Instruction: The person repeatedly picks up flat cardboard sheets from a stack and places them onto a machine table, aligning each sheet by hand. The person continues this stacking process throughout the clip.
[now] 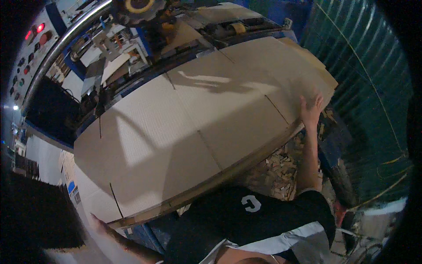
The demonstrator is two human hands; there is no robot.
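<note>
A large, flat brown cardboard sheet [176,141] with dark slots cut in from its long edges lies in front of me. Its near edge looks thick, as if more sheets lie beneath. My right hand [311,110] rests at its right end by the near edge, fingers spread and open, the palm hidden. At the sheet's near left corner is my left hand [100,225], dim and partly out of sight. A fingertip shows beside the edge; whether the fingers grip the cardboard I cannot tell.
Behind the sheet stands a blue machine with a toothed wheel [140,9] and rollers. A control panel [33,57] with lit red buttons and a metal rail [66,42] are at left. Cardboard scraps [279,171] lie below the near edge. A green corrugated wall [365,75] stands at right.
</note>
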